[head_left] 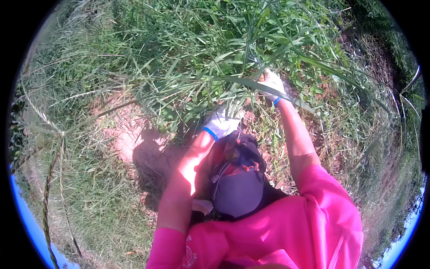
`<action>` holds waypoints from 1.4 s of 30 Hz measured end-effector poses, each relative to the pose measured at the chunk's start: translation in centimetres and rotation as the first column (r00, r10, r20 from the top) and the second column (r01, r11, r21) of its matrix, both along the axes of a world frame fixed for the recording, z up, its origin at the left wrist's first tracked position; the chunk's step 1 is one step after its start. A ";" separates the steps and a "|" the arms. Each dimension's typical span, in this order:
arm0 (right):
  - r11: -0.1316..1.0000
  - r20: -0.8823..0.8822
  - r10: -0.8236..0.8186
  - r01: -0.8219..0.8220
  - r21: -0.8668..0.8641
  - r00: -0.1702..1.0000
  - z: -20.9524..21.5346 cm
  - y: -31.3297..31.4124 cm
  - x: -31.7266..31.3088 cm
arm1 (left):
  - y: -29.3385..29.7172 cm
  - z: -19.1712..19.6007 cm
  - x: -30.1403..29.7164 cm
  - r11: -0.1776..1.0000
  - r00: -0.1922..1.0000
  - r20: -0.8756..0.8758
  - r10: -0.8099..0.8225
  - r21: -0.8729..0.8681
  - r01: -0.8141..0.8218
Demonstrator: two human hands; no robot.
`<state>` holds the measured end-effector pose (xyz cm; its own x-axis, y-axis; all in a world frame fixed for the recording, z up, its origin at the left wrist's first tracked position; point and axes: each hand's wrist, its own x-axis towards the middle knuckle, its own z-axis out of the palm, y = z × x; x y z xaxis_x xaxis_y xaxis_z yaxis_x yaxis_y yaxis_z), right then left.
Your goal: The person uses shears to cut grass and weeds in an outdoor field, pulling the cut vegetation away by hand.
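Observation:
Both my hands wear white gloves with blue cuffs and reach into tall green grass (215, 58). My left hand (223, 121) is low among the blades, its fingers closed round a bunch of grass; leaves droop over it and hide the fingertips. Farther forward and to the right, my right hand (272, 85) is curled closed beside the stems. What it grips is hidden by the glove and the leaves. A long, broad leaf (264, 87) crosses in front of the right hand.
Reddish bare soil (127, 130) shows at the left, partly in shadow. Cut or dry grass (107, 206) covers the ground on the lower left. Close to the camera, dry seed stalks (62, 134) hang at the left. Darker growth (380, 49) borders the right.

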<state>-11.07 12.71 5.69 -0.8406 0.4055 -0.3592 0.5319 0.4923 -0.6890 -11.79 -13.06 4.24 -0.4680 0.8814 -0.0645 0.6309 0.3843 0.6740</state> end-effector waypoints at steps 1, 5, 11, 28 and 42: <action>0.992 0.080 0.088 -0.095 0.086 0.993 1.4 -0.7 -1.6 | 0.3 -0.4 -0.4 1.000 0.988 -0.155 -0.018 0.005 0.019; 0.878 -0.189 0.292 -0.184 0.442 0.938 -3.0 -2.4 -4.6 | 6.2 7.0 -3.8 0.996 0.963 0.259 0.068 0.033 -0.080; 0.910 -0.081 0.295 -0.254 0.328 0.952 -8.7 -4.7 -4.0 | 7.9 4.1 -7.0 0.985 0.933 -0.317 0.171 0.086 -0.151; 0.413 0.198 -0.099 0.221 -0.883 0.975 -4.6 -1.4 8.0 | 3.0 2.3 -8.6 0.837 0.670 -0.741 0.038 -0.342 -0.426; 0.789 0.166 0.143 -0.011 -0.615 0.976 -2.6 -0.5 -4.0 | 0.0 -0.4 -6.2 0.826 0.816 -0.568 0.102 -0.410 -0.388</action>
